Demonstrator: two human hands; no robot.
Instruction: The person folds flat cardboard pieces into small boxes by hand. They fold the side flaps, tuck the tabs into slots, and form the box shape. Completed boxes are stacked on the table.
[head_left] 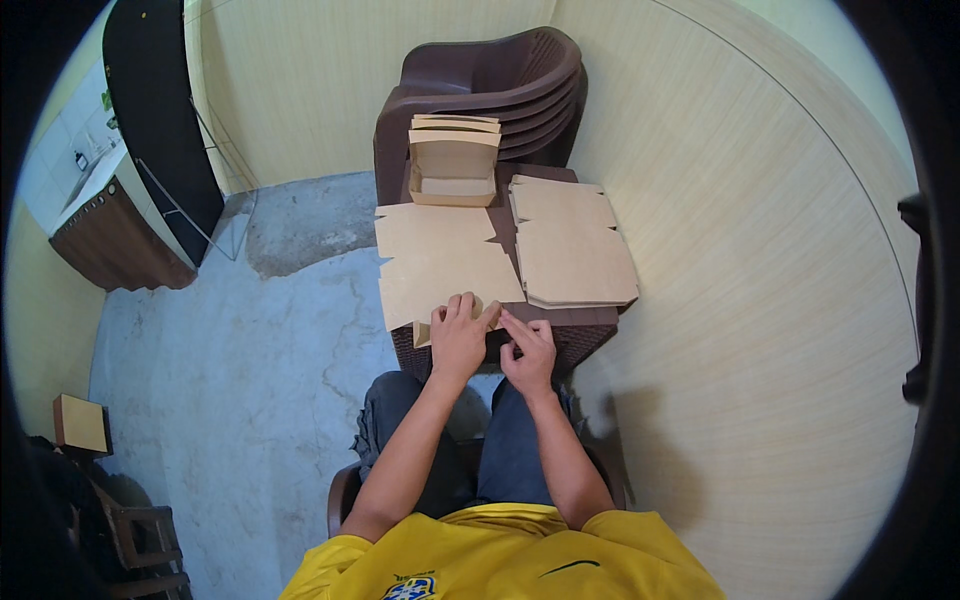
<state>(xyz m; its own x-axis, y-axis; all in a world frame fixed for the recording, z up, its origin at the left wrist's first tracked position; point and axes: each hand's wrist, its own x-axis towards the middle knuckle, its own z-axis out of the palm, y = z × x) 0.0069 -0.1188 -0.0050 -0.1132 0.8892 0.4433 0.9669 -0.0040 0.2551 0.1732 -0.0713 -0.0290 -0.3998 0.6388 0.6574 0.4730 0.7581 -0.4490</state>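
Note:
A flat brown cardboard box blank (440,250) with notched edges lies on a dark brown table, its near edge folded up towards me. My left hand (459,338) grips that near edge, fingers over the card and thumb pointing at the right corner. At the same corner my right hand (529,352) pinches the card with its fingertips, the other fingers curled in. The small flap between the fingertips is mostly hidden. Beyond the blank stand folded open cardboard boxes (453,160), nested together. To the right lies a stack of flat blanks (572,245).
Stacked brown plastic chairs (500,85) stand behind the table (575,317). A pale wood-panelled wall (740,300) runs close along the right. Left of the table spreads a worn blue-grey floor (250,380). A curtained sink counter (120,235) is at the far left.

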